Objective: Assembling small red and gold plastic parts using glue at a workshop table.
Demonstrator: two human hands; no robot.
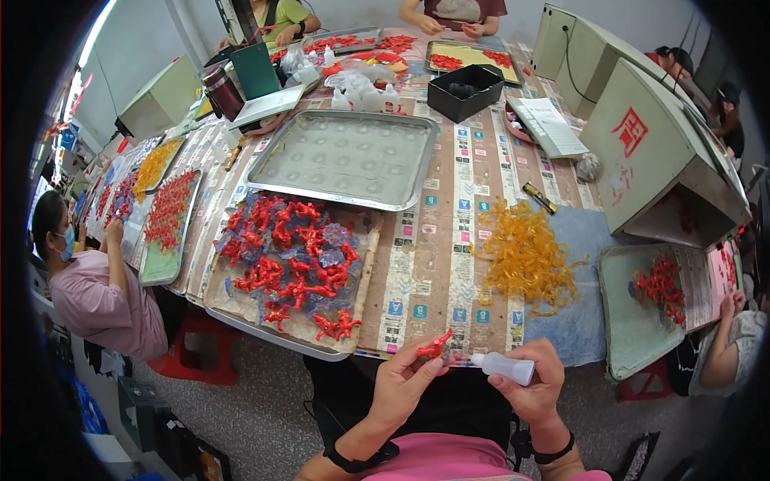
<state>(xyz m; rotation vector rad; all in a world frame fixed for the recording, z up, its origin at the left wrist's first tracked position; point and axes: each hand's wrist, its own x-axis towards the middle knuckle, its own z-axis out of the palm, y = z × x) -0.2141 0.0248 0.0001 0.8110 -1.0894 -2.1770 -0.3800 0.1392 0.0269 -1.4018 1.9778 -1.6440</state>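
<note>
Pinches a small red figure point(435, 345) in the left hand point(403, 386), at the near edge of the paper-covered table point(417, 276). Grips a white squeeze bottle point(509, 369) in the right hand point(536, 389), aimed leftward with its nozzle point(480, 360) near the figure; cannot tell whether touching. Seems to be at the step of applying something from the bottle to the figure, and likely calls next for a firm pinch, careful aim and a light squeeze. Has, to the left, a lined metal tray point(257, 337) heaped with red figures point(298, 293) mixed with translucent bluish pieces point(335, 235). Beyond it, a second metal tray point(349, 156) with round marks across its grey bottom. Farther back, a black box point(455, 105) with dark contents, too unclear to name. At right, a green tray point(634, 353) with a clump of red pieces point(664, 293)
</note>
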